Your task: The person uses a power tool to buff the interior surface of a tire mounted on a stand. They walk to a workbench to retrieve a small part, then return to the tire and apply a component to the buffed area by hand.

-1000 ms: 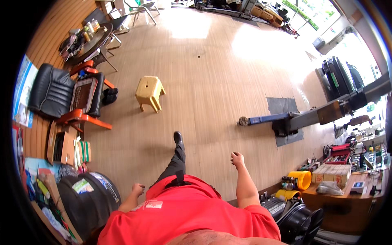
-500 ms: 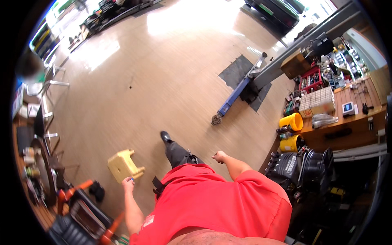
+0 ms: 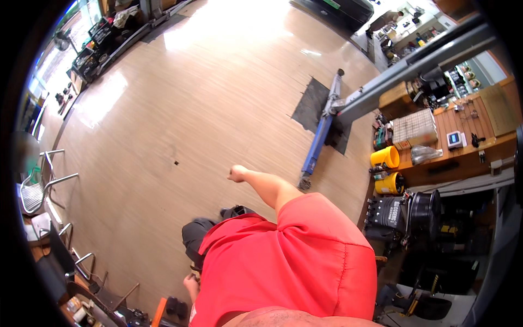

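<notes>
My right hand [image 3: 236, 173] is held out in front of me over the tan floor, its fingers curled closed. What lies inside them, if anything, is too small to make out. Low beside my left hip, my left hand [image 3: 191, 283] shows only in part next to the red shirt [image 3: 289, 256]. Its fingers look curled too, and their contents are hidden. Neither hand touches anything around it. A dark trouser leg [image 3: 197, 237] is bent below the shirt's hem.
A blue lift arm [image 3: 317, 144] reaches across the floor from a grey post [image 3: 414, 71]. Yellow buckets [image 3: 385, 157] stand by a wooden workbench [image 3: 463, 150] on the right. Metal-legged chairs [image 3: 34, 193] line the left. A small dark piece [image 3: 176, 163] lies on the floor.
My right arm has swung forward and inward; my left hand has dropped back beside my hip. The view has shifted, and the yellow stool has gone out of sight.
</notes>
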Demonstrator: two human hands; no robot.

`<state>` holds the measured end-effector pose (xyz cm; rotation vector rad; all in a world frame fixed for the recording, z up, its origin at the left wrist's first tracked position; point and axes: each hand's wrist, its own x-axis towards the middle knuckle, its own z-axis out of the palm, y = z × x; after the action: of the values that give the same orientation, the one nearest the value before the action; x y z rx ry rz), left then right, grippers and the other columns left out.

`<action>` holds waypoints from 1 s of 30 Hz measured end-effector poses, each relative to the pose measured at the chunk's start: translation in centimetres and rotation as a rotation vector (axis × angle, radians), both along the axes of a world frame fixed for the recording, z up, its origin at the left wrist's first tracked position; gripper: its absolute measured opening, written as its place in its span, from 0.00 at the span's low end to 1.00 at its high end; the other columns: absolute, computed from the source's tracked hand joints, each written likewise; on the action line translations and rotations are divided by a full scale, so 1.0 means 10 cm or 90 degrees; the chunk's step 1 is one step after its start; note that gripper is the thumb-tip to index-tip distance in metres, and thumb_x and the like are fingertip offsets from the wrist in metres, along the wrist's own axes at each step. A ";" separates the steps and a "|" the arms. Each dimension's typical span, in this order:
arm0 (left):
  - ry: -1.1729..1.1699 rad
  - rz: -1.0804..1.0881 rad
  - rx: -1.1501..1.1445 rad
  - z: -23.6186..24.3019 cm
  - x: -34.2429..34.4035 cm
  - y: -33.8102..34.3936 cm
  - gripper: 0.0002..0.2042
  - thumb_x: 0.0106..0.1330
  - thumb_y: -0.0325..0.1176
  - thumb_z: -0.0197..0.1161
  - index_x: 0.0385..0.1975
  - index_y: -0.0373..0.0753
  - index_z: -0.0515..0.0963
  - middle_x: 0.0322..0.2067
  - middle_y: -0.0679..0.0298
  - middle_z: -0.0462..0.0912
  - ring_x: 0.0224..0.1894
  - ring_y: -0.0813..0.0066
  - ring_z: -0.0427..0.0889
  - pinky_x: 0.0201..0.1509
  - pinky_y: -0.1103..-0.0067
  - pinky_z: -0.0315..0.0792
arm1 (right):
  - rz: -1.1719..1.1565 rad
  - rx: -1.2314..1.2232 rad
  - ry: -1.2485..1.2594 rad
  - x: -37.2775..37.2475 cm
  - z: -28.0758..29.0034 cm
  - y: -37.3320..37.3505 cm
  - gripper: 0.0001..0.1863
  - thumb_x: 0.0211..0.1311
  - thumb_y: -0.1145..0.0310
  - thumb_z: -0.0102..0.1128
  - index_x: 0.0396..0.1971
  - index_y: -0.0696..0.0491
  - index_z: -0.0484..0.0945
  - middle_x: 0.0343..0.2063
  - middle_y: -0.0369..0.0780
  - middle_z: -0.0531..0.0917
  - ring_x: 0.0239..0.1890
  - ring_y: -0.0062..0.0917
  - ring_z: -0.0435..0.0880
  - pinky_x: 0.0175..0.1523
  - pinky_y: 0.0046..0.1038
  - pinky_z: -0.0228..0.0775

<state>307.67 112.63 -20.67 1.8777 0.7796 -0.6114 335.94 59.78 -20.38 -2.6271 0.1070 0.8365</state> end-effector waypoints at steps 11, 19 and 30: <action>0.039 0.091 -0.059 -0.75 2.85 2.62 0.15 0.51 0.21 0.53 0.39 0.29 0.77 0.16 0.57 0.77 0.14 0.69 0.73 0.16 0.74 0.67 | 0.000 -0.021 0.188 2.96 0.24 2.20 0.22 0.55 0.51 0.56 0.32 0.58 0.82 0.28 0.49 0.83 0.32 0.39 0.83 0.39 0.37 0.76; -0.129 0.090 0.002 -0.09 6.83 4.13 0.11 0.58 0.22 0.52 0.40 0.29 0.74 0.17 0.65 0.74 0.15 0.80 0.70 0.15 0.83 0.61 | -0.076 -0.050 0.284 4.17 0.07 3.10 0.25 0.55 0.48 0.57 0.22 0.58 0.82 0.20 0.46 0.82 0.23 0.36 0.82 0.33 0.37 0.76; -0.011 0.151 0.117 0.27 8.83 5.61 0.12 0.53 0.24 0.57 0.38 0.33 0.80 0.26 0.61 0.83 0.21 0.75 0.78 0.28 0.79 0.73 | 0.002 -0.001 0.246 8.16 -0.32 5.64 0.24 0.56 0.50 0.57 0.20 0.60 0.79 0.15 0.44 0.80 0.16 0.30 0.79 0.26 0.33 0.75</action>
<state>395.93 168.70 -17.99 1.9154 1.0590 -0.3852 417.59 116.19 -23.62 -2.4352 0.2052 1.3342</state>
